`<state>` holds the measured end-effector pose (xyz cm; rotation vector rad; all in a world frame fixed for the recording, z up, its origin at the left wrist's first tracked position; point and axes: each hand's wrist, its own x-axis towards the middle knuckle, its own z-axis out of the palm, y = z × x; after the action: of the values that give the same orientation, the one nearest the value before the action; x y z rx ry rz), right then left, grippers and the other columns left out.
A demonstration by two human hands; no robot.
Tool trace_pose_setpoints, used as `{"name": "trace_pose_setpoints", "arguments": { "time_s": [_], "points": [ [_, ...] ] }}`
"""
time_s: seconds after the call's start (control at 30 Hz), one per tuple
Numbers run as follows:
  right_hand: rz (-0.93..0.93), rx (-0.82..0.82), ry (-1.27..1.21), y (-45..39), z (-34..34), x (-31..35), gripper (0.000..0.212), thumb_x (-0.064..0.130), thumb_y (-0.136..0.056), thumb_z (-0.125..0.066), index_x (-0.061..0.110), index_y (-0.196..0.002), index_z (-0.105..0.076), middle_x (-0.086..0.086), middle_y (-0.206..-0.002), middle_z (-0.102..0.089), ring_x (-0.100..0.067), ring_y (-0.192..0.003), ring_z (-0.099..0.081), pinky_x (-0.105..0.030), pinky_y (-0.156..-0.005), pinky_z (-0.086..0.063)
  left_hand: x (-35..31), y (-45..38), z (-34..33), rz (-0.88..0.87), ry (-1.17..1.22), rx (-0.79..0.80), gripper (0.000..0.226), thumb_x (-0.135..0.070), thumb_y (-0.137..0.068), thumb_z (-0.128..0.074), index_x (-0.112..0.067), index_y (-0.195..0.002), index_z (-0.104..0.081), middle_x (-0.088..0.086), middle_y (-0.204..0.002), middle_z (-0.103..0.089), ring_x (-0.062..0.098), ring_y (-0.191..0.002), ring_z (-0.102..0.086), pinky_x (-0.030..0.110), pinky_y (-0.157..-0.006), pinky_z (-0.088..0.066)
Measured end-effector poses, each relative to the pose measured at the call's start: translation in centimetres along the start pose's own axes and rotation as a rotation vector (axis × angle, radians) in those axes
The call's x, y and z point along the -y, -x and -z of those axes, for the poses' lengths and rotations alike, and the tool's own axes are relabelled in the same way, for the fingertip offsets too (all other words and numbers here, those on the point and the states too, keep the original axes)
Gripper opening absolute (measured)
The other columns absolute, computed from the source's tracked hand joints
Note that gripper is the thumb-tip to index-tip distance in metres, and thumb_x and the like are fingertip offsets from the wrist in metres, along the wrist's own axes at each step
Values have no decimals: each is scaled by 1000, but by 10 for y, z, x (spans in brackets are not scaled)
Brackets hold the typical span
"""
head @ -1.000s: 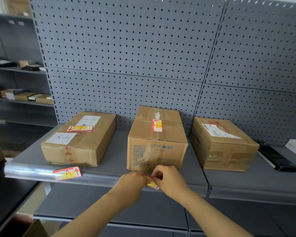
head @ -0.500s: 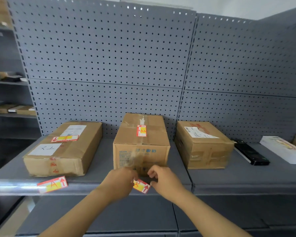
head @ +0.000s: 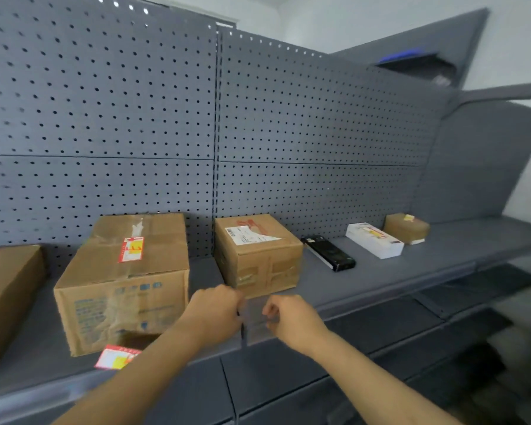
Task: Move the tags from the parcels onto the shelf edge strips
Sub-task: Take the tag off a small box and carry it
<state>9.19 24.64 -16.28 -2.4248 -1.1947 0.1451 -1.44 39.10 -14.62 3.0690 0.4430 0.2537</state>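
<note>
Single head-worn wide-angle view, no second view to share scene. Camera looked forward and slightly down, angled toward right along grey shelf [head: 380, 277] and pegboard back panel [head: 319, 124]. Stood close: forearms entered from bottom edge, left hand [head: 215, 314] and right hand [head: 292, 323] near frame centre. Frame tilted, edges bowed and blurred.

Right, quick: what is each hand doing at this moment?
Left hand: fingers curled at the shelf edge; what it holds cannot be told.
Right hand: curled, nothing visible in it.
</note>
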Motion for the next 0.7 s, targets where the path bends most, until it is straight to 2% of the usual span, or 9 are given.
{"name": "trace_pose_setpoints", "arguments": {
  "time_s": [0.17,0.37,0.5,0.7],
  "points": [
    [-102,-66,8,10,40,-61,15,15,-88,-61,19,-103,-64,-3,-108,-68,-21,-100,-62,-31,-84,-52,-57,-47,-5,-97,-49,0,20,-29,-85,-53,-20,-101,-60,6,-108,-66,27,-98,-63,35,-74,-47],
    [-184,-136,82,20,88,-147,19,18,-90,-59,18,-109,-63,-6,-114,-66,-25,-104,-61,-32,-87,-51,-143,-112,-15,-205,-183,-25,28,-32,-89,-52,-17,-112,-58,8,-116,-63,29,-108,-60,38,-84,-49],
    [-221,-131,132,25,122,-202,22,21,-92,-57,17,-113,-60,-9,-117,-64,-27,-106,-59,-35,-88,-51,-198,-156,-15,-216,-223,-9,32,-33,-90,-54,-15,-116,-56,8,-120,-61,29,-110,-59,39,-87,-47],
    [-284,-138,112,20,158,-270,22,19,-92,-57,17,-113,-61,-8,-118,-64,-28,-105,-60,-36,-91,-51,-247,-209,-20,-212,-170,-5,31,-32,-88,-53,-15,-113,-56,7,-117,-60,28,-106,-59,37,-82,-48]
  ]
}}
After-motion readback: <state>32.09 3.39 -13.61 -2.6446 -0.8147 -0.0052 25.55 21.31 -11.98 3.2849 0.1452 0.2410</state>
